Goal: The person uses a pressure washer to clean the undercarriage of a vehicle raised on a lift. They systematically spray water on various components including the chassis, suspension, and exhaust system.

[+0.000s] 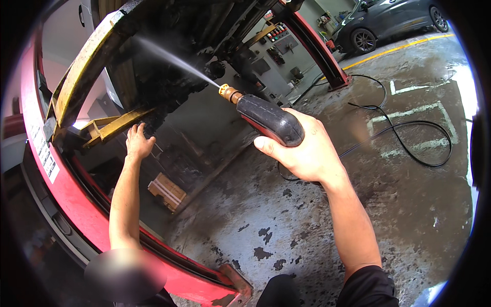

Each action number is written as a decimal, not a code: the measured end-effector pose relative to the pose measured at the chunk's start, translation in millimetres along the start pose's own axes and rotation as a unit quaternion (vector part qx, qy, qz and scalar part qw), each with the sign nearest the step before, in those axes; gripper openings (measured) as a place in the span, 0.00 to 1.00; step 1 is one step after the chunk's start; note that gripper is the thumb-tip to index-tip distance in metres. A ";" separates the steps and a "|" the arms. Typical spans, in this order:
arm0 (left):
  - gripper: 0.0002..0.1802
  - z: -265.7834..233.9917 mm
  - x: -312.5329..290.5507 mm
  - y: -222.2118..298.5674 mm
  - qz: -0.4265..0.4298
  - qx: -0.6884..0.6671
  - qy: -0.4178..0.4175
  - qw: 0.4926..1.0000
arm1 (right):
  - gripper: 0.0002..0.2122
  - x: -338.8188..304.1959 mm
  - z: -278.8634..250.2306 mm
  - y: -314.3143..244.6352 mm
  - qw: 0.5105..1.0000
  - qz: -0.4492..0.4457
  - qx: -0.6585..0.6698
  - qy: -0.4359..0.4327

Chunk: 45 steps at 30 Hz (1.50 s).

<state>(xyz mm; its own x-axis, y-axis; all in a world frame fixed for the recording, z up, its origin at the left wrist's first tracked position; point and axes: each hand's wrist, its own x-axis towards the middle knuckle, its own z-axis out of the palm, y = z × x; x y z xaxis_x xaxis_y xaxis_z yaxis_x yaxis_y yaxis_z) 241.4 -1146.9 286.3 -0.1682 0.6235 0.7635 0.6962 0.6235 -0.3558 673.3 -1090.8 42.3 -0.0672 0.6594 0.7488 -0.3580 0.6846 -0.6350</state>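
My right hand (314,151) is wrapped round a black-and-red spray gun (268,117) with a brass nozzle (230,94). From the nozzle a white jet (179,62) shoots up and left, fanning into mist against the dark underside (197,33) of a raised vehicle. On the left, my left hand (138,144) is open, its fingers spread at the lower edge of a yellow lift arm (120,125); whether they press on it I cannot tell. A larger yellow lift arm (84,71) curves up above it.
A red lift post (51,158) runs down the left side, and another red post (322,51) stands at the far right. Black hose (409,153) loops across the wet, stained floor. A wooden block (167,192) lies below the vehicle. Behind, a dark grey car (388,23) is parked.
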 end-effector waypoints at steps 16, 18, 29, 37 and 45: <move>0.44 7.7 6.1 27.9 0.015 -0.002 -0.012 1.000 | 0.18 2.8 -12.9 -14.5 0.995 0.055 -0.058 -0.060; 0.44 8.6 7.0 30.4 0.022 -0.007 -0.012 1.000 | 0.19 2.7 -14.9 -16.0 0.994 0.054 -0.066 -0.067; 0.43 -3.7 -1.7 56.1 0.008 -0.029 -0.020 0.999 | 0.16 -3.0 -16.2 -21.1 0.999 -0.008 -0.021 -0.034; 0.42 2.1 6.7 69.3 0.041 -0.018 -0.002 0.999 | 0.15 1.4 -37.3 -11.6 1.000 0.003 0.000 -0.025; 0.42 67.9 -87.7 77.7 0.007 0.105 -0.147 0.983 | 0.22 19.1 -54.9 59.8 0.987 0.014 0.114 -0.111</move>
<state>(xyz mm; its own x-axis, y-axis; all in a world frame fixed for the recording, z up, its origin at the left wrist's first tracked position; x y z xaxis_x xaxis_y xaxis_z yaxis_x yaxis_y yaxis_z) 262.9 -1121.1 155.1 -0.3755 0.7236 0.5792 0.5452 0.6778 -0.4933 701.7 -1020.3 8.2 -0.2739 0.5757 0.7704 -0.5515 0.5622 -0.6162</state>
